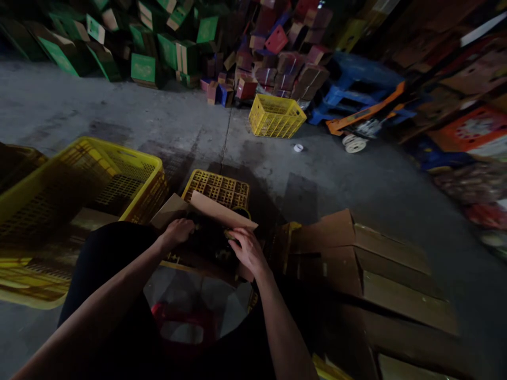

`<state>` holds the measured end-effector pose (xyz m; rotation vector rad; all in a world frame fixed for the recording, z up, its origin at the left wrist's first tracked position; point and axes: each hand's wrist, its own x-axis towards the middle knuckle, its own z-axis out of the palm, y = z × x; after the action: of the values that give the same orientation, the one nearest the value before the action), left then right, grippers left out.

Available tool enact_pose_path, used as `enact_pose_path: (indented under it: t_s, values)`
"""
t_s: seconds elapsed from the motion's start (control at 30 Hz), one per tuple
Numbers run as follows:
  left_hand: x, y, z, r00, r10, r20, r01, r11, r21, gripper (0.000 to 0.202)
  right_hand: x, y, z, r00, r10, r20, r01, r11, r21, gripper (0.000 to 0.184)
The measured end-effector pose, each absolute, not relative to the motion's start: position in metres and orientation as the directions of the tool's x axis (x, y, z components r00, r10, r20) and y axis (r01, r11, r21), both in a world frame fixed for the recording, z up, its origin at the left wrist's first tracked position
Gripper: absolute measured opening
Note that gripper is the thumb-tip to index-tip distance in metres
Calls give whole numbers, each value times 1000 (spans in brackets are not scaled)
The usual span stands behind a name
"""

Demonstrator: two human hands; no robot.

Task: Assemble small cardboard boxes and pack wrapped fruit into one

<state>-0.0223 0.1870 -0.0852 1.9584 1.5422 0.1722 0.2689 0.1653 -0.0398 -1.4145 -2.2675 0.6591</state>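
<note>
Between my knees an open cardboard box, flaps folded outward, sits on an upturned yellow crate. Its inside is dark, and the contents are hard to make out. My left hand is closed at the box's left side, fingers curled round something too dark to name. At the right side, my right hand has its fingers bent together over the box by a small yellowish item; what it grips is unclear. A round ring-shaped thing shows behind the right flap, on the crate.
A big yellow crate stands at my left. Flattened or stacked cardboard boxes lie to my right. Farther off are a yellow basket, green boxes, blue pallets and an orange pallet jack. A red stool is below me.
</note>
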Motion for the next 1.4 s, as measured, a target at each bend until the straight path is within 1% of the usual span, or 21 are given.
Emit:
enact_pose_path:
  t_s: [0.13, 0.2, 0.23, 0.3, 0.37, 0.4, 0.47, 0.5, 0.53, 0.6, 0.67, 0.77, 0.83, 0.93, 1.0, 1.1, 1.2, 1.4]
  values:
    - [-19, 191, -65, 293, 908, -301, 844, -97, 528, 23, 269, 165, -41, -432, 901, 44, 745, 384, -545, 28]
    - [-19, 194, -51, 314, 909, -275, 808, -104, 579, 26, 267, 165, -44, -433, 901, 20, 763, 379, -524, 30]
    - [-19, 196, -43, 334, 911, -240, 755, -107, 647, 27, 266, 165, -46, -435, 900, 15, 767, 379, -518, 31]
    - [-19, 198, -29, 372, 916, -150, 585, -106, 804, 24, 263, 166, -49, -446, 895, 12, 761, 386, -522, 32]
    - [-18, 198, -19, 368, 925, -92, 413, -74, 908, 22, 261, 167, -50, -445, 896, 2, 744, 371, -555, 35]
    - [-16, 197, -16, 349, 932, -97, 339, -29, 940, 22, 260, 168, -48, -433, 901, -10, 734, 346, -585, 38]
    - [-12, 193, -15, 309, 936, -166, 210, 104, 972, 26, 260, 169, -43, -392, 919, -43, 697, 266, -666, 49]
    - [-9, 191, -15, 294, 931, -215, 153, 176, 972, 28, 260, 169, -38, -366, 928, -63, 672, 217, -708, 53]
    - [-7, 190, -17, 282, 923, -260, 105, 240, 965, 30, 261, 169, -34, -346, 934, -88, 644, 168, -747, 52]
    - [-3, 188, -20, 266, 912, -313, 31, 317, 948, 32, 261, 169, -24, -323, 934, -149, 584, 73, -808, 41]
    - [0, 188, -23, 252, 909, -331, -20, 347, 938, 33, 260, 168, -17, -305, 932, -198, 515, -13, -857, 37]
    - [4, 188, -27, 238, 909, -342, -49, 363, 930, 36, 258, 169, -16, -241, 946, -217, 392, -109, -914, 43]
    - [7, 187, -28, 238, 905, -354, -88, 383, 920, 41, 259, 171, -20, -180, 961, -209, 362, -132, -923, 44]
    - [15, 183, -28, 240, 898, -368, -224, 420, 879, 49, 262, 175, -27, -87, 979, -183, 383, -137, -913, 46]
    - [19, 180, -27, 270, 894, -358, -284, 429, 857, 55, 265, 177, -33, -30, 984, -174, 380, -150, -913, 48]
    - [23, 179, -26, 338, 880, -334, -268, 430, 862, 58, 268, 178, -41, 21, 985, -174, 341, -171, -924, 52]
    - [22, 180, -26, 338, 870, -359, -234, 447, 863, 54, 269, 178, -44, 38, 985, -170, 329, -173, -928, 56]
    - [20, 181, -20, 341, 865, -367, -204, 449, 870, 50, 266, 177, -36, 41, 986, -160, 337, -164, -927, 54]
